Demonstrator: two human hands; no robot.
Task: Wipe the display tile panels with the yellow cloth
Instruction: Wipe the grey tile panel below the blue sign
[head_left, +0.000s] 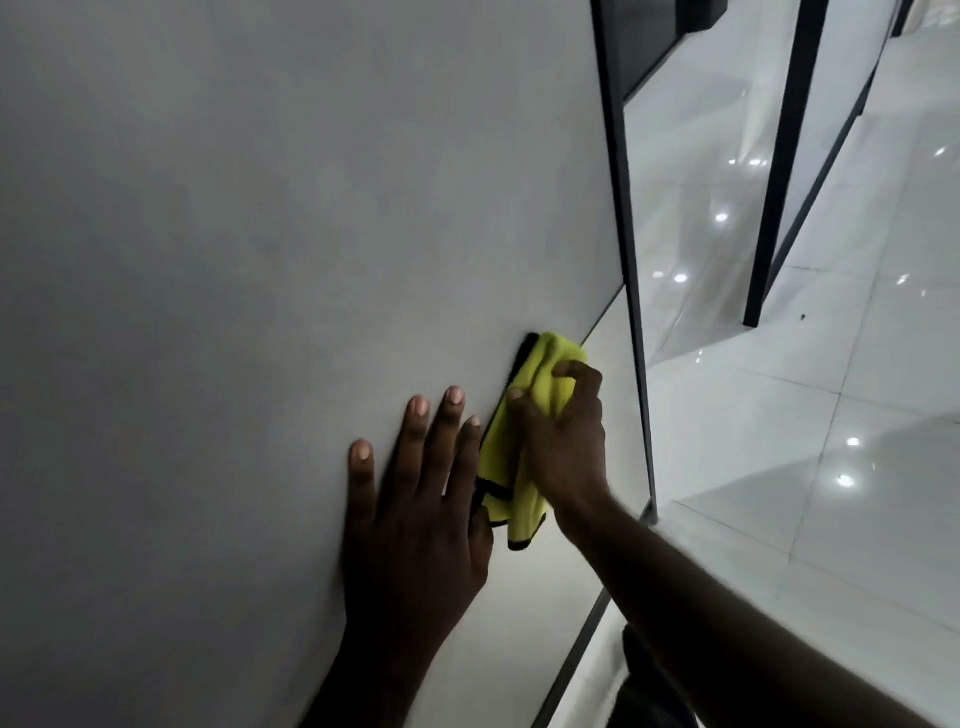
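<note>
The grey tile panel (260, 234) is mid-wipe, low at its right edge beside the dark frame (623, 208). The left hand (415, 519) is laid flat on it, fingers straight. The yellow cloth (504, 457) is clenched in the right hand (566, 441) and pressed to the panel. A pressed sweep leftwards is probably called for next.

cloth (524, 447) on tile panel (260, 234), between hands, floor (831, 415) right

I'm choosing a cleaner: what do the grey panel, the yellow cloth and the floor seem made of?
Grey panel: probably matt ceramic or stone-look tile; dull, even, no glare. Yellow cloth: soft fabric, perhaps microfibre, black-edged; it bunches in the right hand. Floor: glossy polished tile; joint lines and mirrored lamp spots.
</note>
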